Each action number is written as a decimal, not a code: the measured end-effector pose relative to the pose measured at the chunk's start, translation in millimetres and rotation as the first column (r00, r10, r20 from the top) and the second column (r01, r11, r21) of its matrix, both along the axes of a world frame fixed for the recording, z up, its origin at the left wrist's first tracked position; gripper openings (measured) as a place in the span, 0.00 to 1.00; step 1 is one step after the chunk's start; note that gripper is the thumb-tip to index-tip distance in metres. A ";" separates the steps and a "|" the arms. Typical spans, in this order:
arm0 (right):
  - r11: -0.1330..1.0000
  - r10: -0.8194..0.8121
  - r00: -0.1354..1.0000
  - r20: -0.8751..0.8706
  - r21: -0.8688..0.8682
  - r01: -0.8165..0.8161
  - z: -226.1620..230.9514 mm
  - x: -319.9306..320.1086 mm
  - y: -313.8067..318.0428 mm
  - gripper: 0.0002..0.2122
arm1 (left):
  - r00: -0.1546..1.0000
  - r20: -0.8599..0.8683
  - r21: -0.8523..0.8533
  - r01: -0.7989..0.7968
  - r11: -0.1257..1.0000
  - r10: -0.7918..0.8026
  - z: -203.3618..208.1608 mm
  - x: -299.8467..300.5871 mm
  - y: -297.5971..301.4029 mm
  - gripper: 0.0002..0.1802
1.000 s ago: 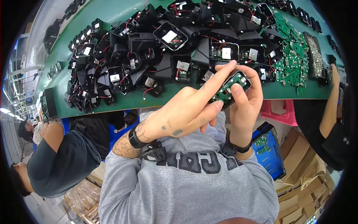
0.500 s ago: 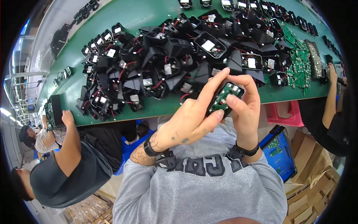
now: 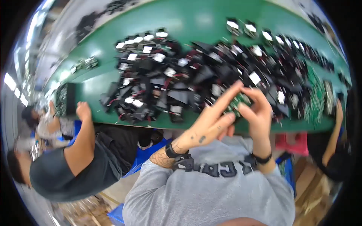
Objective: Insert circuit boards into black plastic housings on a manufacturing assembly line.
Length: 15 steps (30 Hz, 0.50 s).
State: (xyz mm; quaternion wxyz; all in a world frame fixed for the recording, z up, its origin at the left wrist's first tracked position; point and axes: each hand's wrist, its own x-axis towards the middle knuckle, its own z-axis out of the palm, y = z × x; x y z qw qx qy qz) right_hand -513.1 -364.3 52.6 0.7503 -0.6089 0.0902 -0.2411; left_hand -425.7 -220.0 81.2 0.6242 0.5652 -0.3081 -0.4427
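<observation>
1. A green table (image 3: 177,22) crosses our head view, with black housings (image 3: 145,92) piled over its middle and loose green boards (image 3: 315,94) heaped toward the right.
2. Our left hand (image 3: 211,122) is partly closed, gripping one side of a small circuit board (image 3: 241,101).
3. Our right hand (image 3: 260,115) curls round the other side.
4. The board sits between both hands near the table's front edge; blur leaves us unsure whether a casing surrounds it.

Green table (image 3: 181,22) spans the view. Pink stool (image 3: 296,145) by its near edge, right side; blue crate (image 3: 289,175) below, partly hidden, cardboard (image 3: 304,179) next to it. Left: co-worker in dark tee (image 3: 56,171), ceiling lights (image 3: 11,83) beyond. Far right: second co-worker, black sleeve (image 3: 338,164).
</observation>
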 end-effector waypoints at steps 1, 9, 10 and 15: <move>0.994 0.051 0.999 0.018 -0.099 -0.049 -1.1 -3.8 -8.4 0.21 | 0.998 -0.045 -0.082 0.044 0.996 -0.048 -1.9 7.4 3.8 0.35; 0.671 -0.708 0.707 0.006 -0.310 0.674 36.6 -80.3 -138.7 0.23 | 0.702 0.238 0.050 -0.699 0.713 0.671 60.6 178.9 115.0 0.26; 0.621 -0.749 0.662 0.025 -0.324 0.714 27.5 -99.3 -169.6 0.20 | 0.630 0.263 0.061 -0.767 0.639 0.731 48.3 225.3 141.0 0.21; 0.256 -0.934 0.356 0.007 -0.682 0.685 -67.0 -206.1 -270.3 0.19 | 0.589 0.368 0.151 -0.802 0.578 0.720 -43.7 395.1 203.6 0.16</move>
